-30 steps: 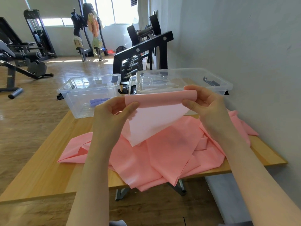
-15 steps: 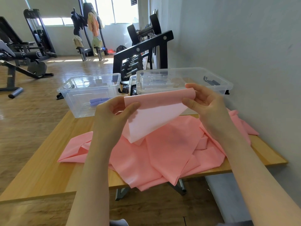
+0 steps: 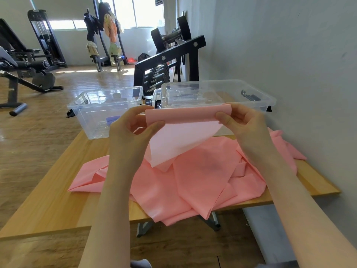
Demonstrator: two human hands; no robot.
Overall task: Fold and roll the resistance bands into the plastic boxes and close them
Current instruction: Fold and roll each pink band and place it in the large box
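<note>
A long pink resistance band (image 3: 201, 176) lies crumpled across the wooden table (image 3: 58, 194). One end of it is lifted and folded over at the top. My left hand (image 3: 133, 132) pinches the left side of that fold. My right hand (image 3: 243, 122) pinches the right side. The lifted flap hangs down to a point between my hands. Behind stand two clear plastic boxes: the left box (image 3: 92, 115) holds a small blue roll (image 3: 112, 119); the right box (image 3: 257, 97) holds clear lids and a dark clip.
A grey wall runs along the table's right side. Beyond the boxes is a black dumbbell rack (image 3: 168, 62). Gym machines stand on the wooden floor at the left. The table's near edge is at the bottom, with metal legs (image 3: 143, 228) under it.
The folded top edge has been turned over slightly more and held a little higher. My hands stay almost in the same place.
</note>
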